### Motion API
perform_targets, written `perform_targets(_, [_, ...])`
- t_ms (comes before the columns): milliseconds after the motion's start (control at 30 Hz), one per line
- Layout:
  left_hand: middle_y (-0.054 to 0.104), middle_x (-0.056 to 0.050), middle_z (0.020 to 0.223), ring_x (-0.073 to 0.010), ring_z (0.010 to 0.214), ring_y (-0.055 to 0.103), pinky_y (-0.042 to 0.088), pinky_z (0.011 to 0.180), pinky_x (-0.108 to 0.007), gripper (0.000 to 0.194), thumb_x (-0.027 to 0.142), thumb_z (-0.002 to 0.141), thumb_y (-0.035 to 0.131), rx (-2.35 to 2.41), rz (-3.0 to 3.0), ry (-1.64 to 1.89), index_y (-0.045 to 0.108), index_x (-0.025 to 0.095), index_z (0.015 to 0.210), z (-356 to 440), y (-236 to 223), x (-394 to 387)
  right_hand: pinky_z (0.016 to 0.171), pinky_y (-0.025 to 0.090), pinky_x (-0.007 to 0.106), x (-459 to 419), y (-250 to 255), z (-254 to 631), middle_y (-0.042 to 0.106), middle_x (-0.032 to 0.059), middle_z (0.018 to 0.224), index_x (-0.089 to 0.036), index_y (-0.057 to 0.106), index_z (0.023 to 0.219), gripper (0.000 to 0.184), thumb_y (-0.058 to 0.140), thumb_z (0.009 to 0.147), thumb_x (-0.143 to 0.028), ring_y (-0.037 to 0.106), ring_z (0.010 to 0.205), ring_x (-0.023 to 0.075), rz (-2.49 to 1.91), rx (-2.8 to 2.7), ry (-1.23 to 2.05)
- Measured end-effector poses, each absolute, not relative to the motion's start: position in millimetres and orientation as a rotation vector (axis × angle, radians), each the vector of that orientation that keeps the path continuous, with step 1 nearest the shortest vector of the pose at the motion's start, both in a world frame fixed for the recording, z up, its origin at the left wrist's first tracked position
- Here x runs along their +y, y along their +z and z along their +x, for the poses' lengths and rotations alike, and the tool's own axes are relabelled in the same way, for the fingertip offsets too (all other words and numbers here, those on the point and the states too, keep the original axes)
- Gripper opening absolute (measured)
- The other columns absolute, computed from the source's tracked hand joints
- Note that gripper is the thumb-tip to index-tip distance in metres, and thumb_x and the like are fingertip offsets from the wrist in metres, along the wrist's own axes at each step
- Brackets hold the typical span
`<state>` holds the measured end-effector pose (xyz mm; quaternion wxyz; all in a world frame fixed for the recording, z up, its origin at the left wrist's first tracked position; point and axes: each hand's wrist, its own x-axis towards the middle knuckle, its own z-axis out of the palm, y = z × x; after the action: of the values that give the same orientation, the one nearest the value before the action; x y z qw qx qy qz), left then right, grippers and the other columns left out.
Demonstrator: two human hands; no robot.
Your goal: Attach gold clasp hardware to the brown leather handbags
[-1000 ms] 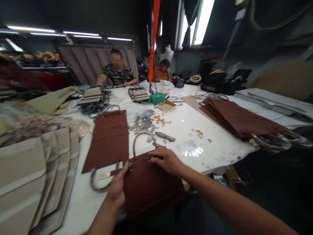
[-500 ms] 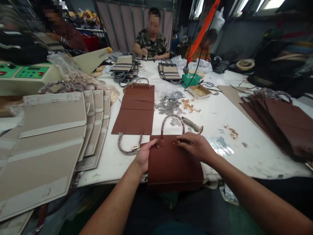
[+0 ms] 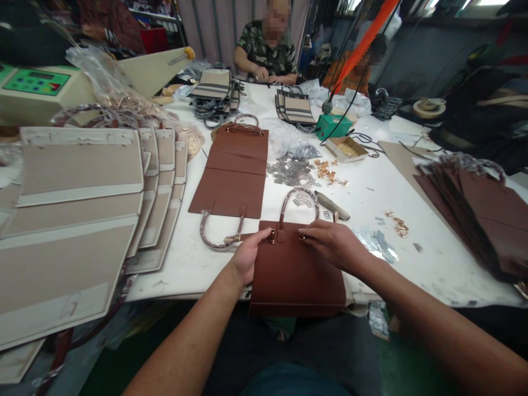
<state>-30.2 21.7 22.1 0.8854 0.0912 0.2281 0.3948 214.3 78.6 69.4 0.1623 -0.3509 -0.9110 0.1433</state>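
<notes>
A brown leather handbag [image 3: 297, 275] lies at the table's front edge and hangs slightly over it, its wrapped handle [image 3: 300, 191] pointing away from me. My left hand [image 3: 246, 257] grips its left edge, thumb on top beside a gold fitting [image 3: 272, 235]. A brown strap with a gold metal end [image 3: 232, 239] sticks out left past that thumb. My right hand [image 3: 330, 237] is closed on the upper right of the bag, fingertips at a small gold fitting [image 3: 302, 237]; its fingers partly hide what they pinch. Behind lies a second, unfolded brown bag [image 3: 235, 176].
Beige-lined panels [image 3: 78, 220] are stacked at left, brown bag pieces [image 3: 474, 203] at right. Silver plates [image 3: 291, 170], gold fittings [image 3: 328, 171] and a dark tool handle [image 3: 332, 205] lie on the table [image 3: 445, 242]. A co-worker [image 3: 268, 49] sits opposite.
The view has tilted down and shifted a little left. My right fingers have closed in around the right gold fitting. My left hand keeps its grip on the handbag.
</notes>
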Motion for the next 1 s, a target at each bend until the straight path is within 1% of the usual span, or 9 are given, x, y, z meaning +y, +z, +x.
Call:
perform_targets(133, [0.077, -0.018, 0.114, -0.0342, 0.115, 0.071, 0.051, 0.106, -0.045, 0.053, 0.042, 0.095, 0.054, 0.48, 0.183, 0.834, 0.066, 0.005, 0.13, -30, 20, 21, 0.08, 0.057, 0.034, 80, 60, 212, 0.075, 0.0084, 0.108, -0.029, 0.075, 0.123, 0.031, 0.053, 0.101, -0.03, 0.072, 0.091, 0.0246, -0.997, -2.64, 0.36])
perform_targets(300, [0.078, -0.018, 0.111, -0.0334, 0.114, 0.071, 0.051, 0.105, -0.044, 0.051, 0.041, 0.095, 0.055, 0.486, 0.172, 0.852, 0.067, 0.005, 0.129, -31, 16, 22, 0.085, 0.057, 0.037, 79, 58, 211, 0.075, 0.0073, 0.11, -0.029, 0.071, 0.129, 0.034, 0.055, 0.1, -0.027, 0.072, 0.096, 0.025, -1.009, -2.55, 0.456])
perform_targets(433, [0.078, -0.018, 0.113, -0.034, 0.115, 0.071, 0.052, 0.105, -0.045, 0.05, 0.04, 0.094, 0.055, 0.491, 0.171, 0.846, 0.067, 0.005, 0.128, -30, 16, 22, 0.087, 0.058, 0.036, 82, 61, 212, 0.076, 0.0056, 0.111, -0.03, 0.075, 0.121, 0.031, 0.059, 0.095, -0.024, 0.072, 0.096, 0.0236, -0.967, -2.512, 0.579])
perform_targets(567, [0.078, -0.017, 0.112, -0.0335, 0.113, 0.072, 0.052, 0.104, -0.045, 0.049, 0.04, 0.094, 0.055, 0.515, 0.165, 0.858, 0.067, 0.006, 0.128, -30, 19, 22, 0.085, 0.057, 0.035, 87, 63, 211, 0.076, 0.0053, 0.108, -0.028, 0.075, 0.119, 0.031, 0.059, 0.093, -0.023, 0.072, 0.094, 0.0227, -0.94, -2.518, 0.63])
perform_targets(767, [0.078, -0.017, 0.113, -0.0339, 0.113, 0.072, 0.051, 0.105, -0.046, 0.048, 0.038, 0.095, 0.053, 0.518, 0.14, 0.849, 0.067, 0.006, 0.128, -29, 21, 23, 0.082, 0.056, 0.033, 93, 60, 212, 0.075, 0.0065, 0.106, -0.025, 0.075, 0.121, 0.032, 0.057, 0.094, -0.021, 0.072, 0.091, 0.0225, -0.9, -2.611, 0.543])
perform_targets(1000, [0.078, -0.017, 0.113, -0.0338, 0.113, 0.072, 0.051, 0.106, -0.045, 0.049, 0.038, 0.094, 0.055, 0.547, 0.126, 0.855, 0.067, 0.006, 0.129, -29, 22, 26, 0.081, 0.054, 0.033, 94, 51, 213, 0.074, 0.0081, 0.107, -0.025, 0.072, 0.123, 0.033, 0.055, 0.095, -0.021, 0.07, 0.091, 0.0231, -0.891, -2.655, 0.425])
